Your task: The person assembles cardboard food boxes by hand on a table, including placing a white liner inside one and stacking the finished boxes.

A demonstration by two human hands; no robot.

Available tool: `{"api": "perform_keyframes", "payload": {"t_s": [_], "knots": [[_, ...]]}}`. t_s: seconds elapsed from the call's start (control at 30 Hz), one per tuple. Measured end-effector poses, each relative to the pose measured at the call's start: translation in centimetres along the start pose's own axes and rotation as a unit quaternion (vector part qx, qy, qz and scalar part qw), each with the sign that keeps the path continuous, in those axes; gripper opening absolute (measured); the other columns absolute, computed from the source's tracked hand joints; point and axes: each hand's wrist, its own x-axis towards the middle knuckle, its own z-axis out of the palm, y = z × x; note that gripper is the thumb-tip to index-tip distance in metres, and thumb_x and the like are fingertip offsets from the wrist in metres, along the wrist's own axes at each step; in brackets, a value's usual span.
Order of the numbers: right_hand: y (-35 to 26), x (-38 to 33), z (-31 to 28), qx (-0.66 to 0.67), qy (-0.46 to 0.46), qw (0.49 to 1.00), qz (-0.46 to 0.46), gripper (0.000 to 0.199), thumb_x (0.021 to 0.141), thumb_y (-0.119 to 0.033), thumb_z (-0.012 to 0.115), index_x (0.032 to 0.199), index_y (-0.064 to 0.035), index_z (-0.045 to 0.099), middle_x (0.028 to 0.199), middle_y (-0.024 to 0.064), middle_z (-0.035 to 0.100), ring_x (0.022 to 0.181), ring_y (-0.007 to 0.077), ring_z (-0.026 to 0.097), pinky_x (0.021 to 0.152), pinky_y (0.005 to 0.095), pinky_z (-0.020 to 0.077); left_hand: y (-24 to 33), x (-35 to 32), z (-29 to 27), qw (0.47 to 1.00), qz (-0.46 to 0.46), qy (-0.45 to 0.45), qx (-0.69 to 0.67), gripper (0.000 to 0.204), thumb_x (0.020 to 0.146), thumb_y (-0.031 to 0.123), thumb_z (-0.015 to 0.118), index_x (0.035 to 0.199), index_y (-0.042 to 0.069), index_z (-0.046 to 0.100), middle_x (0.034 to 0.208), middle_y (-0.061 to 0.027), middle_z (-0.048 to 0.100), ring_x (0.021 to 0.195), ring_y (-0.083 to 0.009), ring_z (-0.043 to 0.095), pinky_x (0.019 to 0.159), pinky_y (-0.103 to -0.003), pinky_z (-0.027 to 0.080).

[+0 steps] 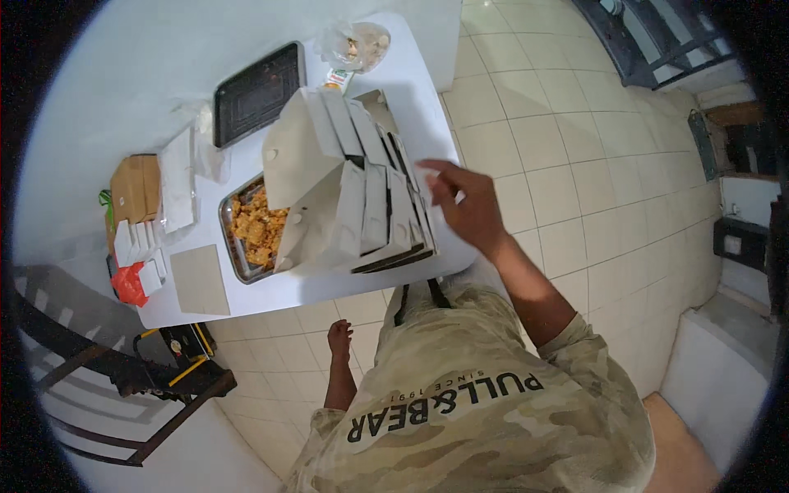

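Just right of the boxes (362,197), the right hand (464,205) is being held, fingers spread; the left hand (339,337) is hanging lower, loosely curled, holding nothing.

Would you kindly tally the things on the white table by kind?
White takeaway boxes, standing open in a row: about 6
Metal tray of fried food: 1
Black tray: 1
Clear plastic bag: 1
Brown paper bag: 1
Beige card: 1
Total: about 11

Metal tray (233,238) of food half hidden by upright white boxes (353,189); bag (355,45) contents unclear
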Motion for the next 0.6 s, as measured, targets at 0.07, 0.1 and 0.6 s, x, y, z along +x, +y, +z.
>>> {"api": "perform_keyframes", "payload": {"t_s": [0.07, 0.1, 0.6], "knots": [[3.7, 2.1, -1.2, 0.089, 0.014, 0.992, 0.093, 0.025, 0.085, -0.024, 0.049, 0.098, -0.0051, 0.058, 0.064, 0.0077, 0.057, 0.057, 0.0134, 0.055, 0.056, 0.028, 0.0446, 0.9, -1.0, 0.5, 1.0, 0.015, 0.02, 0.004, 0.01, 0.084, 0.014, 0.05, 0.092, 0.01, 0.054, 0.085, -0.0027, 0.057, 0.07, -0.0118, 0.054, 0.054, -0.022, 0.039], [5.4, 3.4, -1.8, 0.123, 0.005, 0.982, 0.146, 0.027, 0.086, -0.025, 0.048, 0.098, -0.0031, 0.057, 0.069, 0.0073, 0.058, 0.062, 0.0134, 0.056, 0.059, 0.0276, 0.0451, 1.2, -1.7, 0.7, 0.998, 0.042, 0.038, 0.006, 0.009, 0.083, 0.011, 0.05, 0.092, 0.009, 0.054, 0.085, -0.0032, 0.057, 0.071, -0.0115, 0.053, 0.055, -0.022, 0.04], [18.4, 16.8, 7.8, 0.242, -0.272, 0.899, 0.245, 0.085, 0.07, -0.037, 0.067, 0.13, 0.0015, 0.021, 0.105, 0.0191, 0.053, 0.094, 0.0243, 0.054, 0.082, 0.0325, 0.0428, 11.8, -6.5, 3.6, 0.924, 0.169, 0.296, -0.174, 0.034, 0.086, 0.029, 0.048, 0.109, 0.004, 0.047, 0.102, -0.0107, 0.053, 0.089, -0.021, 0.052, 0.072, -0.034, 0.045]]}}
